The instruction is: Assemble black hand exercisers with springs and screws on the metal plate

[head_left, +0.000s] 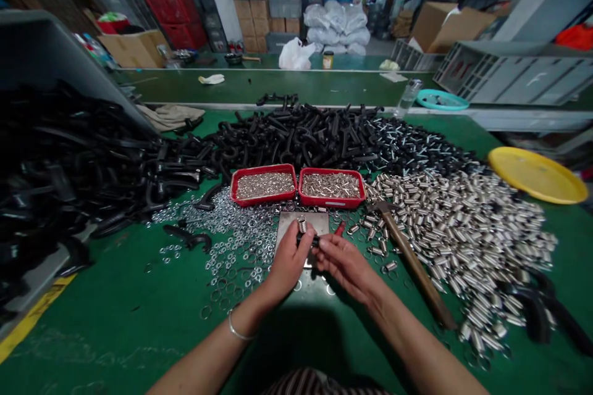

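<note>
From where I stand, the person's left hand (288, 262) is curled almost closed over the metal plate (320, 221) on the green table (152, 315), thumb and fingers gripping a small black part (307, 239); a silver coil spring (302, 224) stands up at those same fingertips; the right hand (341, 260) comes in from the other side, thumb and forefinger pinched at the near end of the black part, its other fingers loosely bent; just beyond the plate sit two shallow trays side by side, the left red tray (264, 200) filled with tiny metal pieces and the right red tray (331, 202) with small pins; behind them rises a heap of curved black handles (296, 136); nuts and rings (243, 237) lie scattered to the left of the hands; on the right a wooden-handled hammer (414, 262) lies slantwise, its head near the right tray, along the edge of a broad pile of coil springs (467, 222); a yellow round tray (537, 176) rests past that pile; more black handles lie at a tipped grey crate (65, 52) on the far left.
</note>
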The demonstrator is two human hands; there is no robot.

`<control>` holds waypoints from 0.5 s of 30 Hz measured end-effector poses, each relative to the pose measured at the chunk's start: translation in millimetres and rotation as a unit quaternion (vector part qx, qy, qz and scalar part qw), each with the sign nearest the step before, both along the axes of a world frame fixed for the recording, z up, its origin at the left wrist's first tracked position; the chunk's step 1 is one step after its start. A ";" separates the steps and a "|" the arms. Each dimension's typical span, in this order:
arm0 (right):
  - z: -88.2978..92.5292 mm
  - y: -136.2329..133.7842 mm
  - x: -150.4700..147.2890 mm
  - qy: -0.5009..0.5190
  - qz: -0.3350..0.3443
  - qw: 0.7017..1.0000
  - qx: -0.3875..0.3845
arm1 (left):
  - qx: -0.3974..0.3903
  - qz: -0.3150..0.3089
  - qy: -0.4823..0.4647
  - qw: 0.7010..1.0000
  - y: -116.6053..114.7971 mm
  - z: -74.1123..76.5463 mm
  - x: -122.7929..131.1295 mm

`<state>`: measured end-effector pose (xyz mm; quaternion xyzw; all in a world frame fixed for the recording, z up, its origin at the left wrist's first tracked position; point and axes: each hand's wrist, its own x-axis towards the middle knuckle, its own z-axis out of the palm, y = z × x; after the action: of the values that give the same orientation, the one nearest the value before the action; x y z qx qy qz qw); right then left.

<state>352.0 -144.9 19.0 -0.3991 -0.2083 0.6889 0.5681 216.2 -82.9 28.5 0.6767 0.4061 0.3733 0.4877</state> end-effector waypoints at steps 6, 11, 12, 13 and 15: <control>-5.4 -1.0 6.0 -0.491 -0.121 0.841 0.193 | -0.039 -0.014 -0.080 0.996 2.3 12.0 4.9; -10.6 5.3 0.8 -0.645 -0.079 0.704 0.286 | -0.057 -0.002 -0.058 0.997 8.4 8.2 -4.4; -11.9 4.3 1.9 -0.647 -0.050 0.708 0.278 | -0.066 0.006 -0.051 0.996 11.2 4.1 -5.9; -13.2 2.0 5.0 -0.648 -0.020 0.714 0.265 | -0.084 0.011 -0.055 0.995 14.6 -0.5 -6.6; -16.3 -5.1 17.2 -0.665 0.021 0.713 0.221 | -0.150 0.021 -0.108 0.983 23.4 -10.3 -5.4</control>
<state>369.2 -150.0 2.7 -0.6128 -0.6872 0.1911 0.3401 210.8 -59.5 18.2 0.5431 0.4163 0.3895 0.6165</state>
